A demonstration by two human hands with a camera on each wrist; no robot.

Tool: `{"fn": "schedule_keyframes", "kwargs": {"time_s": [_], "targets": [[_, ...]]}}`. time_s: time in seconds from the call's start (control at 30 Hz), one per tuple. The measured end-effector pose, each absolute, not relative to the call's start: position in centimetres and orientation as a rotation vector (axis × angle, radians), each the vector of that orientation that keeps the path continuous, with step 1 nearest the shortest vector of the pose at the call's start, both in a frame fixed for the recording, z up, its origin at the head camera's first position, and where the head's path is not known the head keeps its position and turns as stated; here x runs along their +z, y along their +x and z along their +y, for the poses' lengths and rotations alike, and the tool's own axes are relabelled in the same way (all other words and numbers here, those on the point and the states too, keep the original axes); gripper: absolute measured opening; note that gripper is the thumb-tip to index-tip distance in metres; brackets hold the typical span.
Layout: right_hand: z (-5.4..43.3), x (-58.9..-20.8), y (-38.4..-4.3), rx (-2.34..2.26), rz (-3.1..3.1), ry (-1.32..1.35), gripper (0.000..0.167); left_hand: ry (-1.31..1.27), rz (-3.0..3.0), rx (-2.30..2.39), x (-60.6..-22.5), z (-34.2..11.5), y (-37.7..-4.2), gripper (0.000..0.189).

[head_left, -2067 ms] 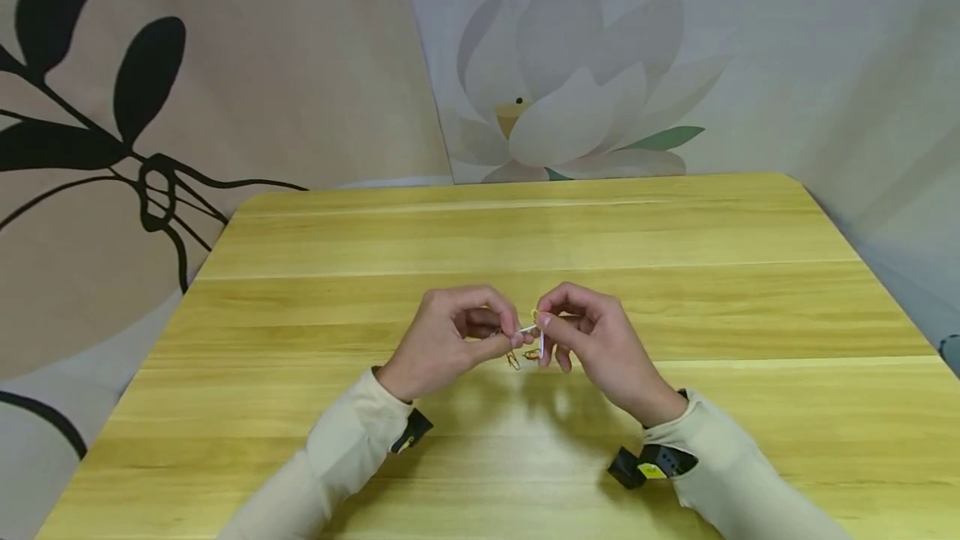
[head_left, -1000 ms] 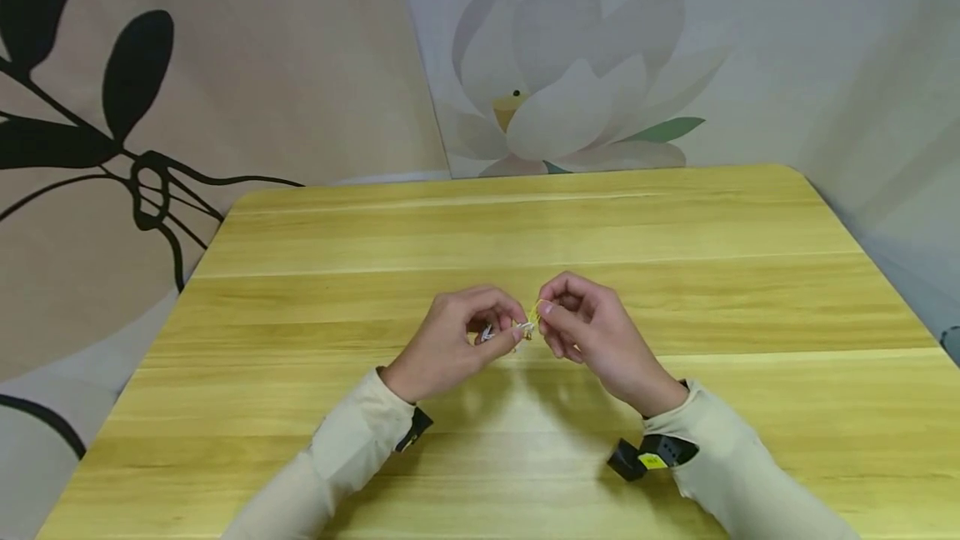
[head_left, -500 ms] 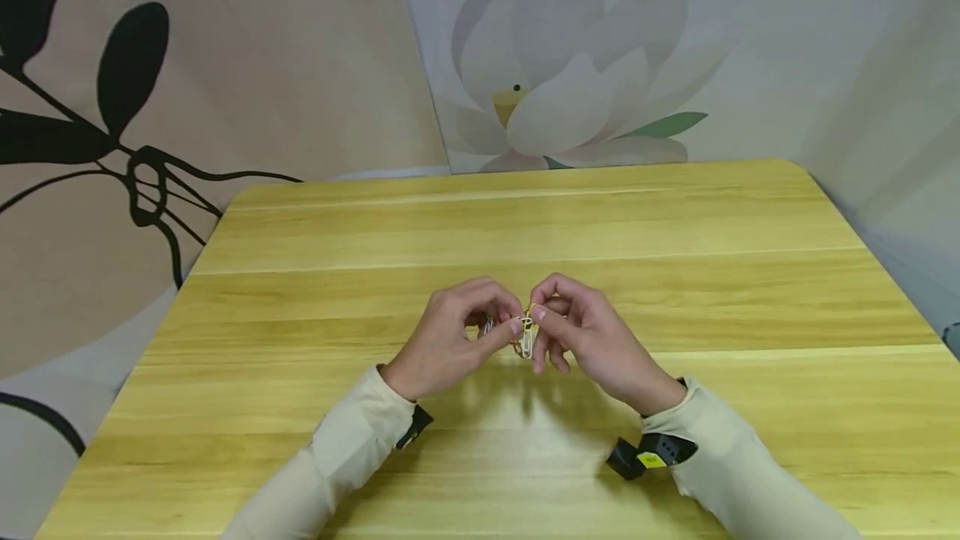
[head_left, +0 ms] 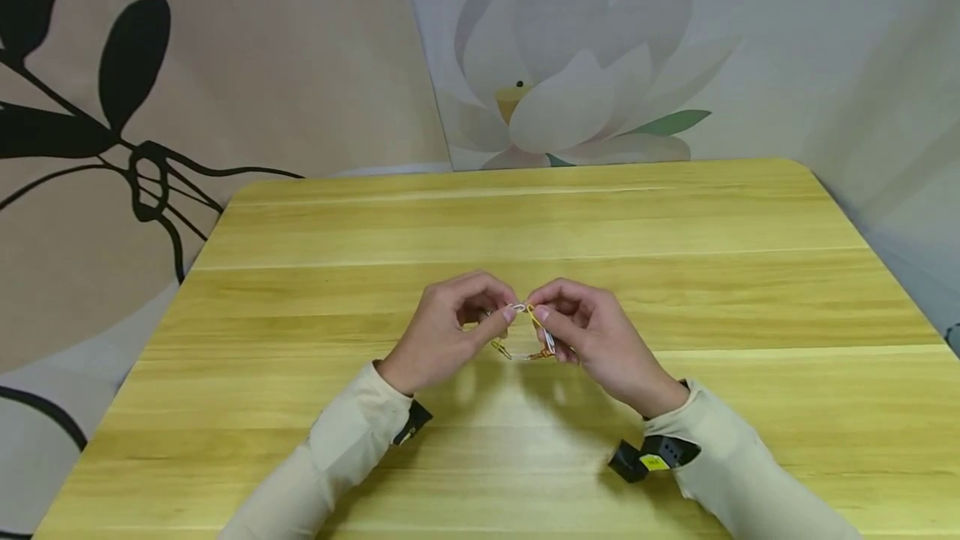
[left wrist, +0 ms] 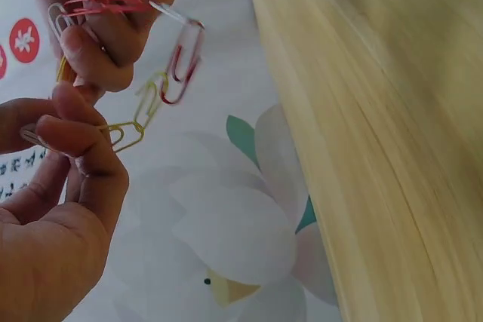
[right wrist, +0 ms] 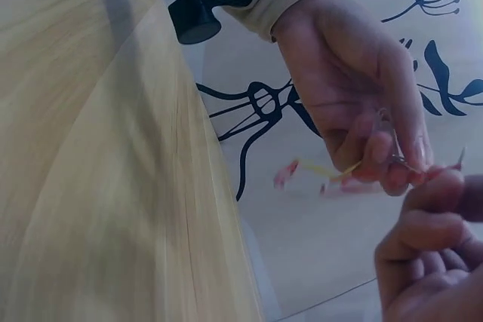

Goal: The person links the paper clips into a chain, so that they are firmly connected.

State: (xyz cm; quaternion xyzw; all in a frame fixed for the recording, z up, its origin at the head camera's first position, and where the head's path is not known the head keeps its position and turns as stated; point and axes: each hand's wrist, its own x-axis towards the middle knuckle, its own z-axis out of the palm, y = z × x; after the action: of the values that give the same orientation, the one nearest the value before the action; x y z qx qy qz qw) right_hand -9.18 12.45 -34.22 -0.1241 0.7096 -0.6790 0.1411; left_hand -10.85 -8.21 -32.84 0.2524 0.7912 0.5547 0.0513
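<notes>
A chain of coloured paper clips hangs in a loop between the two hands, above the table. My left hand [head_left: 450,323] pinches a white paper clip [head_left: 519,307] between thumb and fingers. Opposite it, my right hand [head_left: 592,332] pinches a yellow paper clip [head_left: 532,315], the fingertips of both hands almost meeting. Below sags the rest of the chain; in the left wrist view it includes a red paper clip [left wrist: 176,73] and another yellow paper clip [left wrist: 151,99]. Fingers hide some of the clips, and whether the white and yellow clips are linked I cannot tell.
A wood-grain table [head_left: 375,232] lies under both forearms. Behind it hangs a backdrop [head_left: 315,48] printed with a large flower and dark leaves. A black camera [head_left: 627,461] is strapped to the right wrist.
The clips were bunched between the fingertips a second ago, then hung straight down. Now the chain is spread into a wider loop, and the left hand's fingertips have risen slightly.
</notes>
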Motion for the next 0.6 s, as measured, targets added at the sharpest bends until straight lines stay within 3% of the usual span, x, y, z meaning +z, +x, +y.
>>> {"fn": "schedule_keyframes", "kwargs": {"time_s": [0.6], "targets": [[12.81,-34.16,-9.34,-1.879,2.311,-0.486,0.010,0.848,2.343,1.679,-32.77,-8.70,-10.99,0.024]]}}
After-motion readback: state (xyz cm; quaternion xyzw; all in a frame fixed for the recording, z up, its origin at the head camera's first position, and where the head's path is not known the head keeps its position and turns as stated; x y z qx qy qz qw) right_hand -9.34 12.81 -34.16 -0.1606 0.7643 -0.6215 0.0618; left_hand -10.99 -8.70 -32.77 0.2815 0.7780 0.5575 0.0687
